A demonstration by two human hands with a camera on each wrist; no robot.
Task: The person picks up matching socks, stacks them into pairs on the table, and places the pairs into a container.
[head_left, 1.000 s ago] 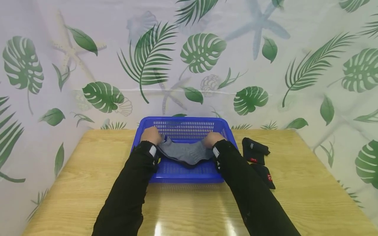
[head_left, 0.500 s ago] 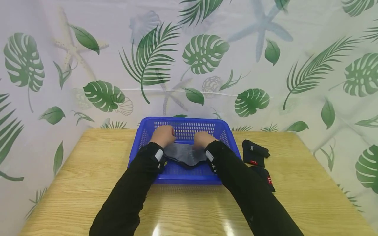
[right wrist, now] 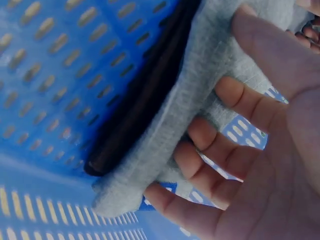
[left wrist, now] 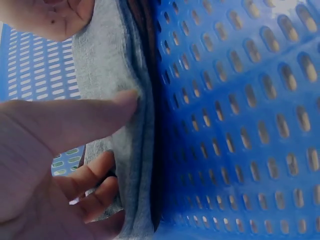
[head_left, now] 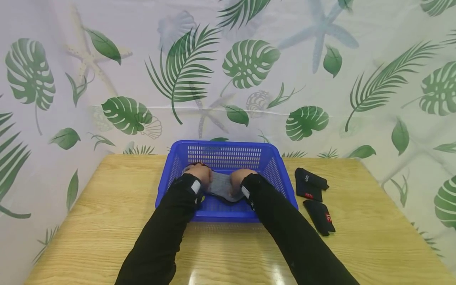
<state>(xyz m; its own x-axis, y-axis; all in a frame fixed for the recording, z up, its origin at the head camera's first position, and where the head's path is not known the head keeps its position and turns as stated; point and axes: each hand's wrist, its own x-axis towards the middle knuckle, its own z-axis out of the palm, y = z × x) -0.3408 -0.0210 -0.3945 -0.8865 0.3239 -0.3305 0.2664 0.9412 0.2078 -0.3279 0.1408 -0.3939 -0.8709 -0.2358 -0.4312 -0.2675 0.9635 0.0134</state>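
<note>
A grey sock (head_left: 221, 185) lies across the inside of the blue plastic basket (head_left: 228, 217), with dark fabric (right wrist: 142, 100) along its edge. My left hand (head_left: 200, 174) grips the sock's left part. In the left wrist view its thumb presses on the grey knit (left wrist: 102, 60) while the other fingers curl at the far side. Toward the sock's right end, my right hand (head_left: 242, 179) pinches it between thumb and fingers, as the right wrist view shows. Both hands are inside the basket, close together. The backs of the hands cover much of the sock in the head view.
Right of the basket, a folded black sock (head_left: 309, 185) with red and white marks lies on the wooden table (head_left: 107, 213). Another black folded sock (head_left: 319, 217) lies nearer, by my right sleeve (head_left: 288, 225). A leaf-patterned cloth (head_left: 228, 79) hangs behind.
Both hands have moved inward, toward each other, along the grey sock. The left hand has also come lower into the basket. The black socks stay on the table.
</note>
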